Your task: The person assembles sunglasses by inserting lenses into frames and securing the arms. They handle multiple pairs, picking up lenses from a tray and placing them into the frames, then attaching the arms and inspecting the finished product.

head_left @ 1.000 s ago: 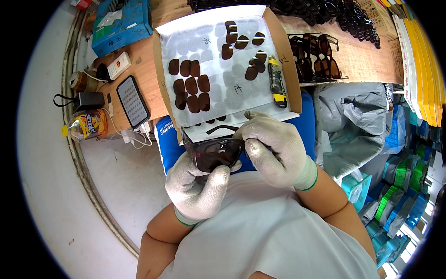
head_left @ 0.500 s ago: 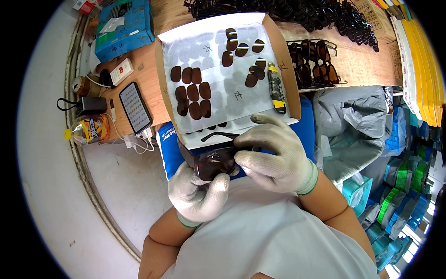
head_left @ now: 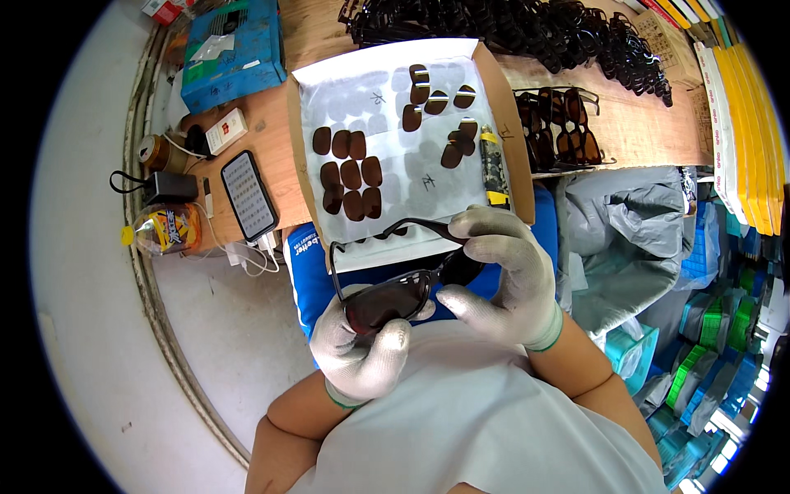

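Note:
A pair of dark sunglasses (head_left: 387, 300) is held in front of my body, its temples pointing away from me. My left hand (head_left: 360, 346), in a white knit glove, grips the left lens end between thumb and fingers. My right hand (head_left: 512, 276), gloved alike, pinches the frame's right side near the hinge and temple and partly covers it. Just beyond lies a shallow cardboard box (head_left: 517, 152) lined with white paper. Several loose brown lenses (head_left: 351, 174) rest on that paper. A long tool with yellow ends (head_left: 494, 169) lies along the box's right side.
Left on the wooden table are a phone (head_left: 249, 196), a small white box (head_left: 226, 132) and a blue box (head_left: 233, 58). A bottle (head_left: 169, 228) stands by its edge. Finished-looking sunglasses (head_left: 564, 123) and a heap of black frames (head_left: 527, 33) lie beyond.
The sunglasses have turned so both temples and both lenses now show more plainly. My right hand has shifted slightly right along the frame. The whole view has moved a little.

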The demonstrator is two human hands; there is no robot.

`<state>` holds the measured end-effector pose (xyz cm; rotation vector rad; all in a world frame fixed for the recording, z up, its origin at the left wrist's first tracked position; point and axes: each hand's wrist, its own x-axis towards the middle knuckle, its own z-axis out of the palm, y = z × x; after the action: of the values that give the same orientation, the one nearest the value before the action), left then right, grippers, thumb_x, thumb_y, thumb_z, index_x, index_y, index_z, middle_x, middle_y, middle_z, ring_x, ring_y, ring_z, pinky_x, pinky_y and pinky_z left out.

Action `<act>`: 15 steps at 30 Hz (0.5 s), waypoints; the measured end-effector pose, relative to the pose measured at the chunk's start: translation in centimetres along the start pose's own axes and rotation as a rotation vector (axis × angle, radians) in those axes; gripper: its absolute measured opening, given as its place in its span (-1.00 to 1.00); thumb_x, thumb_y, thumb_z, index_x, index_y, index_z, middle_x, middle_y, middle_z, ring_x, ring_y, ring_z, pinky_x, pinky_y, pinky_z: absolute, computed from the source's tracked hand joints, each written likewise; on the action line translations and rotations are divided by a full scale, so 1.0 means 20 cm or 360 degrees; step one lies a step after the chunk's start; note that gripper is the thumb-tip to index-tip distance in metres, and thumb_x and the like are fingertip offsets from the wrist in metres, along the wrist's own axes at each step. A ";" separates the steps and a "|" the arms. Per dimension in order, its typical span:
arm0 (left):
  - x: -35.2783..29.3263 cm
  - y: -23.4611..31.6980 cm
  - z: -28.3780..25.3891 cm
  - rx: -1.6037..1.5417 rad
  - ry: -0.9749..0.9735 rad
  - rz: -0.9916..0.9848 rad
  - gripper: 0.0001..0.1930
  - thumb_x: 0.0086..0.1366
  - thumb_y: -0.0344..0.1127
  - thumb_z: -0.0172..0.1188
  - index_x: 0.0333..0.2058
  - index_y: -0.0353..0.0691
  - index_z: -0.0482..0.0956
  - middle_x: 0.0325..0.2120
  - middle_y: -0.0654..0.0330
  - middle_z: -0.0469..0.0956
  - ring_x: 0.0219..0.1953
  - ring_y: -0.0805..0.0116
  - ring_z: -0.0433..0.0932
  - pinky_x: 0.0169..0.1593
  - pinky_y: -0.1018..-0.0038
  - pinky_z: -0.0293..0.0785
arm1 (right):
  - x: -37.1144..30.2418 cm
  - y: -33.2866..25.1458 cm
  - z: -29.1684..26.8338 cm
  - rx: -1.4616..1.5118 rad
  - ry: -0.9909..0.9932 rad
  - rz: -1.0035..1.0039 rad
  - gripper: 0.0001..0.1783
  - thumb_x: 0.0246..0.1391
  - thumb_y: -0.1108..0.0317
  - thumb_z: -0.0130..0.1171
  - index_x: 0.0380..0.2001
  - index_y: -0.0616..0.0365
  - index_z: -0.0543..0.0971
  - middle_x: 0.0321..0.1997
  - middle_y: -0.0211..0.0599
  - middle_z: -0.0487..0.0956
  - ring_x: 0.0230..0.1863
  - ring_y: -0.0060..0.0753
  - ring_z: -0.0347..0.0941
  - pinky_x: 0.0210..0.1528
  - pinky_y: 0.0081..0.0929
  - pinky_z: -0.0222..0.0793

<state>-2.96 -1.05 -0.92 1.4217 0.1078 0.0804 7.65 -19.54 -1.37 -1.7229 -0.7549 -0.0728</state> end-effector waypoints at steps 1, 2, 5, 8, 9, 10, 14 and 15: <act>0.00 0.00 0.00 -0.0031 0.0011 -0.0005 -0.22 0.41 -0.07 0.23 0.37 -0.45 0.10 -0.09 -0.02 0.61 -0.15 0.32 0.62 0.00 0.35 0.60 | 0.00 0.00 0.00 -0.0041 -0.0021 -0.0014 -0.47 -0.22 0.41 0.53 -0.14 0.15 0.50 -0.04 -0.01 0.57 -0.08 0.04 0.55 -0.02 -0.17 0.47; 0.00 -0.01 0.01 -0.0062 0.0022 -0.0010 -0.22 0.41 -0.07 0.24 0.36 -0.46 0.11 -0.09 -0.02 0.61 -0.15 0.31 0.63 0.00 0.35 0.60 | 0.00 0.01 -0.01 -0.0083 -0.0042 -0.0029 -0.45 -0.22 0.40 0.53 -0.13 0.15 0.49 -0.04 -0.02 0.57 -0.08 0.03 0.55 -0.03 -0.17 0.48; 0.00 -0.03 0.01 -0.0130 0.0046 0.0030 -0.23 0.40 -0.08 0.25 0.34 -0.49 0.12 -0.09 -0.04 0.61 -0.15 0.30 0.64 -0.01 0.36 0.61 | 0.00 0.02 -0.01 -0.0120 -0.0100 -0.0010 -0.45 -0.21 0.37 0.54 -0.11 0.16 0.50 -0.04 -0.03 0.58 -0.08 0.02 0.55 -0.04 -0.18 0.48; 0.00 -0.02 0.02 -0.0243 0.0063 -0.0008 -0.31 0.41 -0.12 0.23 0.29 -0.50 0.19 -0.10 -0.05 0.61 -0.17 0.32 0.63 -0.03 0.37 0.61 | 0.00 0.01 -0.01 -0.0180 -0.0140 -0.0001 -0.42 -0.21 0.36 0.53 -0.08 0.17 0.51 -0.04 -0.04 0.58 -0.09 -0.03 0.55 -0.07 -0.23 0.49; 0.01 -0.01 0.02 -0.0280 0.0054 -0.0019 -0.36 0.42 -0.13 0.21 0.26 -0.49 0.23 -0.11 -0.04 0.61 -0.19 0.33 0.63 -0.04 0.38 0.61 | 0.00 0.01 -0.01 -0.0157 -0.0153 0.0030 -0.42 -0.20 0.37 0.52 -0.07 0.18 0.51 -0.03 -0.04 0.58 -0.07 -0.04 0.55 -0.06 -0.25 0.50; 0.01 -0.01 0.03 -0.0317 0.0043 -0.0031 -0.40 0.44 -0.13 0.19 0.22 -0.49 0.27 -0.13 -0.03 0.60 -0.21 0.35 0.62 -0.05 0.39 0.61 | 0.01 -0.01 -0.02 -0.0137 -0.0165 0.0060 -0.42 -0.20 0.38 0.52 -0.07 0.20 0.51 -0.03 -0.03 0.58 -0.06 -0.04 0.56 -0.05 -0.26 0.50; 0.09 0.02 -0.01 -0.0988 0.0129 -0.0484 -0.60 0.49 -0.17 0.08 0.06 -0.42 0.38 -0.23 0.08 0.57 -0.30 0.44 0.59 -0.15 0.54 0.61 | 0.00 -0.04 -0.01 0.0182 -0.0044 0.0273 -0.44 -0.17 0.42 0.50 -0.06 0.25 0.50 -0.06 -0.04 0.60 -0.10 -0.13 0.61 -0.10 -0.34 0.55; 0.10 0.03 -0.01 -0.1089 0.0257 -0.0651 -0.64 0.49 -0.18 0.06 0.04 -0.38 0.40 -0.27 0.13 0.55 -0.32 0.48 0.58 -0.18 0.61 0.61 | -0.01 -0.06 -0.02 0.0156 -0.0075 0.0311 -0.45 -0.16 0.42 0.50 -0.06 0.25 0.50 -0.09 -0.05 0.61 -0.13 -0.15 0.62 -0.12 -0.35 0.56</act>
<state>-1.02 -0.53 -0.44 0.6888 0.4572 -0.1006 7.04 -19.92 -0.38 -1.7009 -0.6107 0.1372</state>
